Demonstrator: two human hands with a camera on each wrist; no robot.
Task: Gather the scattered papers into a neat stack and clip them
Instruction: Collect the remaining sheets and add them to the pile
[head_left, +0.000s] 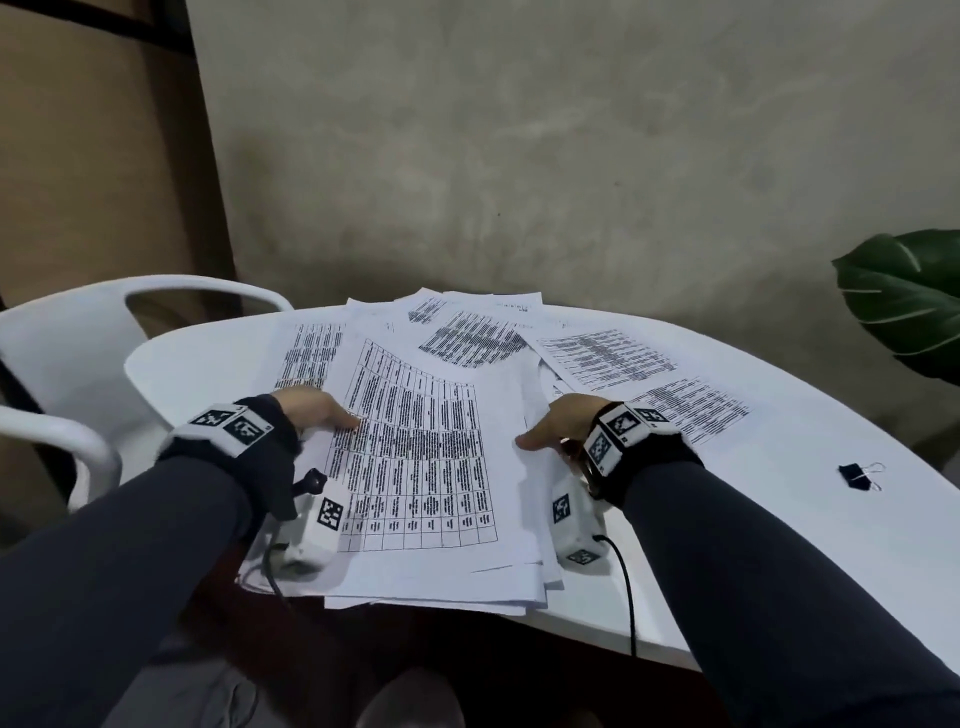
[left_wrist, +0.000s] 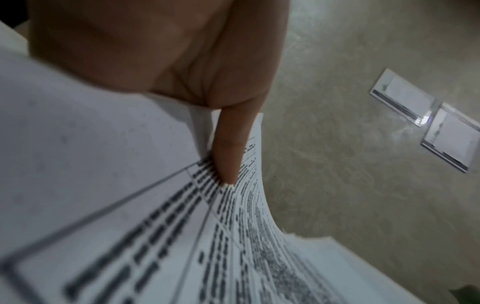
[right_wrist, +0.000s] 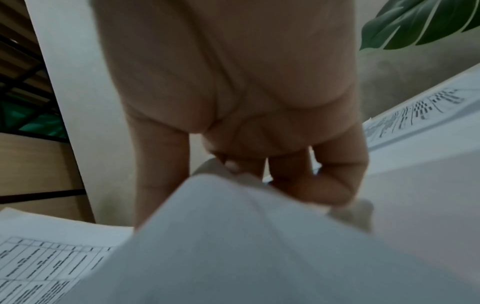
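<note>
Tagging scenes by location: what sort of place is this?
Probably an office or meeting corner, though a café is possible: a rounded white table covered with printed paper sheets, a white moulded chair beside it, a bare grey plaster wall and a large green plant leaf.

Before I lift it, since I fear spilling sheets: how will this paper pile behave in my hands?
The pile will probably flop: its sheets already curl at the left hand. The offset edges suggest loose sheets that may slide apart. The right hand grips the other side, which should help keep it level.
</note>
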